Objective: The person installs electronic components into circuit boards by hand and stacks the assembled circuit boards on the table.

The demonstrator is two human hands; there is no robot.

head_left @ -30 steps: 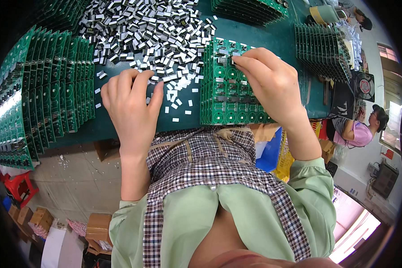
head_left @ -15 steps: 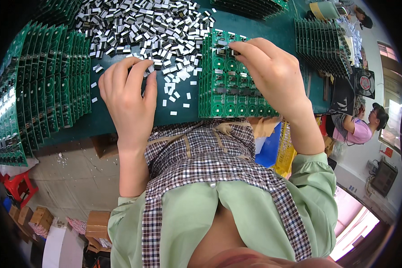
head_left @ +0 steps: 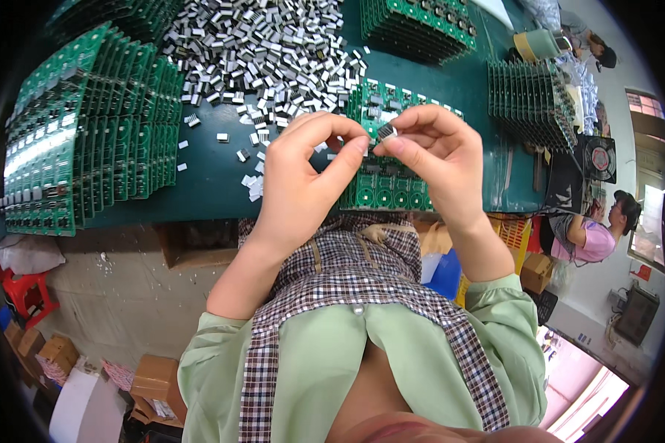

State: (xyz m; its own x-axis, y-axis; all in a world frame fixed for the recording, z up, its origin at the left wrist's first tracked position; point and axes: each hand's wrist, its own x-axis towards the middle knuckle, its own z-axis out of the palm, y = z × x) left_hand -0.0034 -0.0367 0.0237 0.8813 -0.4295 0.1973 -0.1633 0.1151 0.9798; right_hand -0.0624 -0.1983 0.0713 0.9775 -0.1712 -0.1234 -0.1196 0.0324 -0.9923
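Above the front stack of green circuit boards [head_left: 395, 198], my two hands are close together. My right hand [head_left: 451, 166] pinches a small display module [head_left: 386, 132], with its row of thin pins showing, between thumb and fingertips. My left hand [head_left: 299, 173] is closed beside it, thumb tip against the forefinger; whatever it pinches is too small or hidden to name. Behind my left hand spreads a big heap of small white-and-black display modules [head_left: 255, 55]. Grey parts sit on the top board, partly covered by my fingers.
Tall rows of stacked green boards [head_left: 89, 133] stand at the left. Another stack [head_left: 421, 29] is at the far side, and one more [head_left: 528, 96] at the right. Small white pieces [head_left: 253, 184] lie on the green table [head_left: 140, 213]. A person in pink [head_left: 595, 232] sits off to the right.
My left hand has come right, away from the heap, to meet my right hand. The right hand has drawn back from the top board and now holds a display module.
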